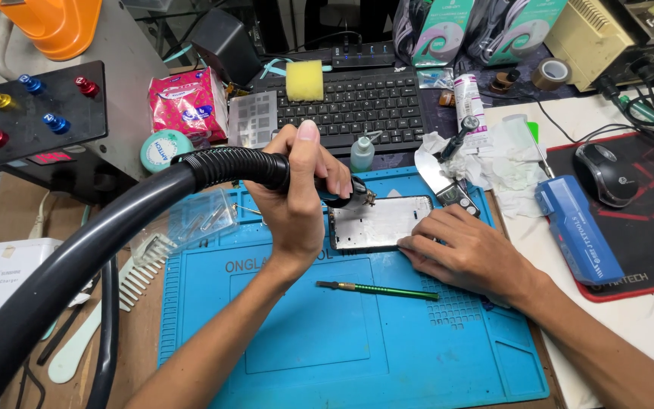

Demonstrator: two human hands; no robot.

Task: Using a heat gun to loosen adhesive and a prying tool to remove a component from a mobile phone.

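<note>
Head view, left hand: the left hand (pixel 297 201) has its fingers wrapped tight around the handle of a black hot-air tool (pixel 342 195) at the end of a thick ribbed hose (pixel 221 168); the nozzle tip points down at the upper left corner of the phone frame (pixel 380 222).
Head view, right hand: the right hand (pixel 467 254) lies flat, fingers spread narrow and pressing on the frame's lower right edge, gripping nothing.
Head view, phone frame: it lies flat on the blue repair mat (pixel 304 341), between the two hands.
Head view, nearby: green-handled pry tool (pixel 378 289) on the mat just below the frame; a small dropper bottle (pixel 362 154) and black keyboard (pixel 357 102) beyond it; crumpled tissue (pixel 505 163) to the right.
Doing it well: likely best to keep the nozzle just off the corner, hold the pinning fingers well apart from it, and keep the hose off the worktop clutter.
</note>
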